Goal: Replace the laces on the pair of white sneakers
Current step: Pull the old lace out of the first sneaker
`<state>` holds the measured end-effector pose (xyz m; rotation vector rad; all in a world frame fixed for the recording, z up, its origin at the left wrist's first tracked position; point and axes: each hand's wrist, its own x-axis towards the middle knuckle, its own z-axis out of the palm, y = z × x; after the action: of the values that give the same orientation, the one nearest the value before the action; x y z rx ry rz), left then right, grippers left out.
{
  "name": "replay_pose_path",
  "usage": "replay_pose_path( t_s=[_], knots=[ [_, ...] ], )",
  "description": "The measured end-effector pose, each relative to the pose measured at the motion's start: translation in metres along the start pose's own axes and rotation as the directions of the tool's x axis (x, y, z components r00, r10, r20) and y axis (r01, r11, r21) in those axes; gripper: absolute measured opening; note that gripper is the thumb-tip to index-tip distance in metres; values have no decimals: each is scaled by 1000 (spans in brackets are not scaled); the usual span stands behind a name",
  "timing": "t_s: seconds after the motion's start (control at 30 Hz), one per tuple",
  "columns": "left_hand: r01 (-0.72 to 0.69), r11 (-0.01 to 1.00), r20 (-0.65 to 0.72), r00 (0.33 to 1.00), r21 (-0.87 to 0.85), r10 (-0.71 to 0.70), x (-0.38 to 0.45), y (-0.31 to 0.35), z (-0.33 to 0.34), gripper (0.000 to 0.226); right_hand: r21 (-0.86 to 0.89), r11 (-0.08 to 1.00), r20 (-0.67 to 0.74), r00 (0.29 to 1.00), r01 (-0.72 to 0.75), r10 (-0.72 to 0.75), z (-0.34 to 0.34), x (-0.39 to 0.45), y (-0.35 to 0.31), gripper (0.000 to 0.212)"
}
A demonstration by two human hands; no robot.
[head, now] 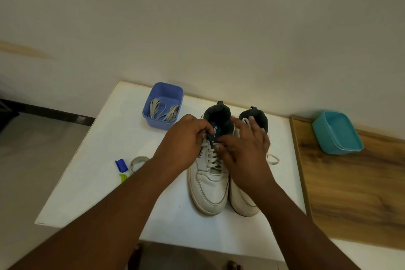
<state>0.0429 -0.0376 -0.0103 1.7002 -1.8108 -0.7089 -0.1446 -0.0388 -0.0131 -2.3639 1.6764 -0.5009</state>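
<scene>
Blue cap [121, 164]: lies at the table's 9 o'clock edge, just above a yellow-green piece [123, 178] that the left forearm partly hides.
Tape ring [138, 162]: a pale loop just right of the blue cap, flat on the white table [105, 138]; its near side is covered by the forearm.
Blue tub [163, 105]: stands at 11 o'clock on the table, near the wall, well apart from the cap and ring.
Grey laces [163, 110]: coiled loosely inside the blue tub.
Left hand [186, 138]: curled at the top of the left sneaker's lacing, fingertips pinching the lace beside the dark tongue.
Left sneaker [208, 182]: white, toe pointing to 6 o'clock, in the middle of the table, with its white lace [211, 156] threaded through the eyelets.
Right hand [245, 144]: lies over the collar of the right sneaker, its upper fingers spread and relaxed; the lower fingertips meet the left sneaker's lacing, though whether they pinch it I cannot tell.
Right sneaker [243, 201]: white, touching the left sneaker's side, mostly hidden under the right hand; a lace loop [272, 159] trails out at its 3 o'clock side.
Wooden board [350, 193]: lies along the table's 3 o'clock side.
Teal tub [337, 132]: sits on the board's far end at 2 o'clock, well apart from the sneakers.
</scene>
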Motion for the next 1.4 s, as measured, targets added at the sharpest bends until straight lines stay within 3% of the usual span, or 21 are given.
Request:
replay_pose_path(
  t_s=[0.07, 0.17, 0.3, 0.37, 0.43, 0.5, 0.57, 0.67, 0.73, 0.87, 0.93, 1.0, 1.13, 1.4],
  knots=[
    [-2, 1000, 5, 1000, -2, 2, 0, 0, -1, 24, -37, 999, -5, 999, 33, -33, 4, 0, -3, 12],
    [2, 1000, 20, 1000, 3, -2, 1, 0, 0, 25, -53, 998, -147, 989, -26, 18, -8, 1, 4, 11],
    [-2, 1000, 25, 1000, -3, 2, 1, 0, -1, 25, 11, 949, -328, 895, -315, 301, -29, 3, 23, 16],
    [-12, 1000, 21, 1000, -8, 12, 0, 0, -2, 25, 60, 901, -331, 843, -430, 424, -32, 3, 30, 21],
    [-15, 1000, 17, 1000, -10, 15, -1, -1, -3, 25, 64, 882, -302, 833, -467, 463, -31, 2, 30, 22],
    [-14, 1000, 17, 1000, -10, 14, 0, -2, -2, 26, 20, 928, -267, 892, -372, 364, -27, 1, 22, 22],
    [-12, 1000, 12, 1000, -3, 12, 1, -2, -2, 26, -17, 983, -182, 967, -183, 177, -18, 2, 9, 31],
    [-7, 1000, 4, 1000, 26, 7, 2, -2, -1, 27, -59, 998, -61, 998, -13, 10, -4, 1, -7, 38],
    [-5, 1000, 2, 1000, 21, 5, 1, -3, 0, 26, -93, 996, -48, 999, 9, -14, 2, 1, -9, 37],
    [-18, 1000, 6, 1000, -2, 18, 0, -3, 0, 27, -118, 993, -90, 996, 2, -12, -3, 2, -2, 9],
    [-18, 1000, 4, 1000, -1, 18, 0, -3, 1, 28, -156, 988, -116, 993, 3, -21, -5, 1, -2, 7],
    [-19, 1000, 10, 1000, -4, 19, 0, -4, 1, 27, -179, 982, -197, 980, -56, 20, -12, 2, 3, 7],
    [-22, 999, 18, 1000, -28, 22, 1, -4, 0, 24, -20, 935, -379, 868, -353, 320, -36, 6, 25, 11],
    [-33, 999, 17, 999, -35, 34, 0, -3, 1, 24, -77, 847, -419, 788, -526, 451, -40, 8, 45, 14]
  ],
)
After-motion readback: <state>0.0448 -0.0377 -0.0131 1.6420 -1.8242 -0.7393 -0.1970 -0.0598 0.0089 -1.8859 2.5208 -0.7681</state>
